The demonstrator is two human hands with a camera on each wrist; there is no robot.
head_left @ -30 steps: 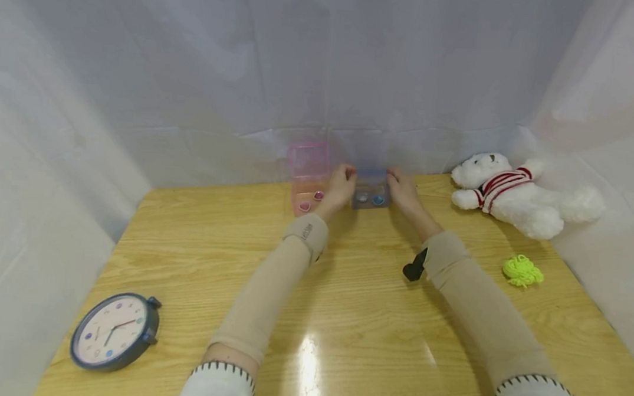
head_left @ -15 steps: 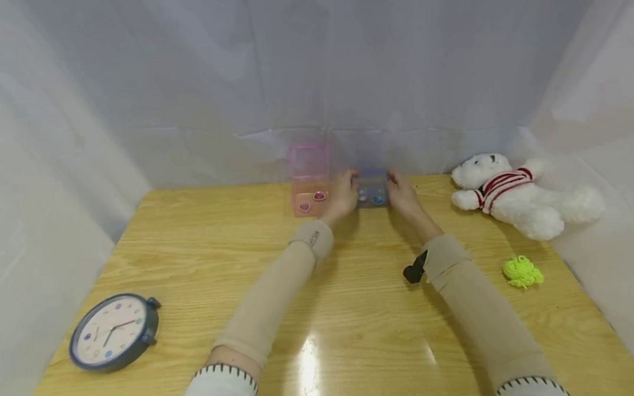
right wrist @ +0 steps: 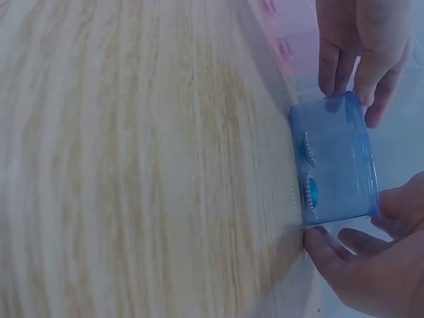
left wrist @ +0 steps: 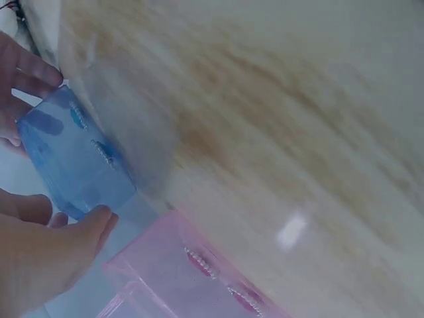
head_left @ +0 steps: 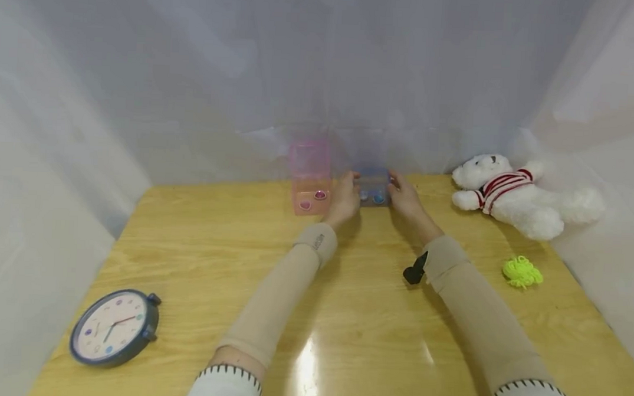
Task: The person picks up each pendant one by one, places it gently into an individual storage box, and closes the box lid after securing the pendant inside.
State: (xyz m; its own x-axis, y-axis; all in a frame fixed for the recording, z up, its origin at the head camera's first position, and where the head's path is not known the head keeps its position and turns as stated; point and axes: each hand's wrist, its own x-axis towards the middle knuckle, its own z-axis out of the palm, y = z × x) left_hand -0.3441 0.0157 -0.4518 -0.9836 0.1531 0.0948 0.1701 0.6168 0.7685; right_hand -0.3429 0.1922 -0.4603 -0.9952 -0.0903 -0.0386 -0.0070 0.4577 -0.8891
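A small translucent blue box (head_left: 374, 191) stands at the back edge of the table, with two gem-like decorations on its front. My left hand (head_left: 345, 198) holds its left side, thumb and fingers at the front and back edges. On the opposite side, my right hand (head_left: 406, 197) grips the box with its fingertips. The left wrist view shows the blue box (left wrist: 86, 159) between the two hands. Its lid looks down in the right wrist view. Close beside my left hand sits a matching pink box (head_left: 298, 198), its lid raised against the curtain.
A white teddy bear (head_left: 534, 210) in a striped top lies at the back right. Nearer on that side is a bundle of neon yellow cord (head_left: 523, 272). A round blue-rimmed clock (head_left: 113, 328) rests at the front left. Pale curtain (head_left: 322, 74) borders the wooden table (head_left: 219, 247).
My left hand has shifted slightly to the right and down, from the upper left corner of the blue box onto its side. My right hand and the box have hardly moved.
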